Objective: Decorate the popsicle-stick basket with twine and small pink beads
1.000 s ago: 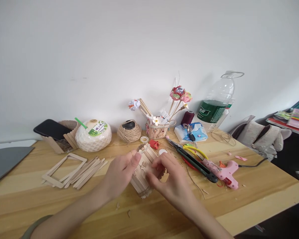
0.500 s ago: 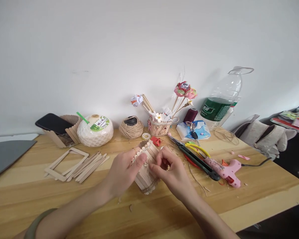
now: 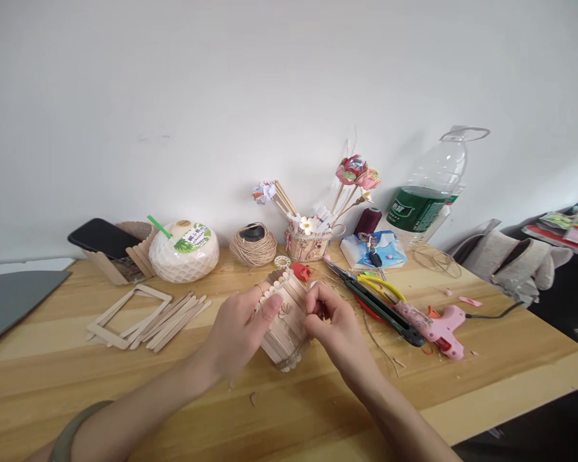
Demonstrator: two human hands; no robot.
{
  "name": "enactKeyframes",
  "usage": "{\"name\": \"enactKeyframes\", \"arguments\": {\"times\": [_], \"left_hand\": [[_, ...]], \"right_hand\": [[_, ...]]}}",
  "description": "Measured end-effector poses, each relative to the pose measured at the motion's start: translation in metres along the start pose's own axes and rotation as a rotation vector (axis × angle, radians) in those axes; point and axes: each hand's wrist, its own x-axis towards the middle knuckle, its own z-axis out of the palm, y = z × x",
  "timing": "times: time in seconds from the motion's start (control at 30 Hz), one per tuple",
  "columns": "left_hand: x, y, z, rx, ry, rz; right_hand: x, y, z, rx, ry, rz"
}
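A small craft-stick box (image 3: 280, 337) is held tilted above the middle of the table, with scalloped trim along its ends and a small petal-like decoration on the side facing me. My left hand (image 3: 243, 321) grips its left edge, thumb laid over the front. At the box's right edge is my right hand (image 3: 331, 319), fingers curled and thumb near the forefinger. Whether a small piece sits between those fingertips is hidden. Just behind the box lie a red piece (image 3: 301, 271) and a white lace-like ring (image 3: 282, 262).
Craft sticks (image 3: 176, 323) and a stick frame (image 3: 106, 316) lie left. Behind stand a phone (image 3: 105, 239) in a holder, a wrapped coconut (image 3: 183, 256), twine (image 3: 253, 249) and a flower pot (image 3: 309, 247). Right are a utility knife (image 3: 383, 308), a pink glue gun (image 3: 446, 330) and a bottle (image 3: 426, 192).
My right hand has shifted slightly right, away from the decoration to the box's right edge, uncovering more of the front. My left hand keeps its hold.
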Motion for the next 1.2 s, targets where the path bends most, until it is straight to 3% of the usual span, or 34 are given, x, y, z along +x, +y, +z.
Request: {"name": "enactKeyframes", "arguments": {"times": [0.23, 0.3, 0.37, 0.47, 0.57, 1.03, 1.2], "left_hand": [[0.001, -0.004, 0.000, -0.030, 0.020, -0.032], [0.001, -0.004, -0.001, -0.051, 0.035, -0.050], [0.002, -0.003, -0.002, -0.069, 0.036, -0.064], [0.003, 0.000, -0.004, -0.060, -0.002, -0.054], [0.004, 0.002, -0.005, -0.043, -0.041, -0.031], [0.003, 0.005, -0.006, -0.169, -0.093, -0.068], [0.003, 0.005, -0.007, -0.113, -0.078, -0.048]], "right_hand": [[0.000, 0.001, -0.004, 0.048, -0.004, 0.003], [-0.002, 0.004, -0.006, 0.005, 0.026, -0.053], [-0.006, 0.007, -0.009, -0.142, 0.047, -0.228], [-0.010, 0.013, -0.012, -0.483, 0.017, -0.609], [-0.011, 0.017, -0.012, -0.669, 0.012, -0.781], [-0.012, 0.016, -0.010, -0.841, 0.016, -0.856], [-0.013, 0.014, -0.013, -0.637, 0.024, -0.758]]}}
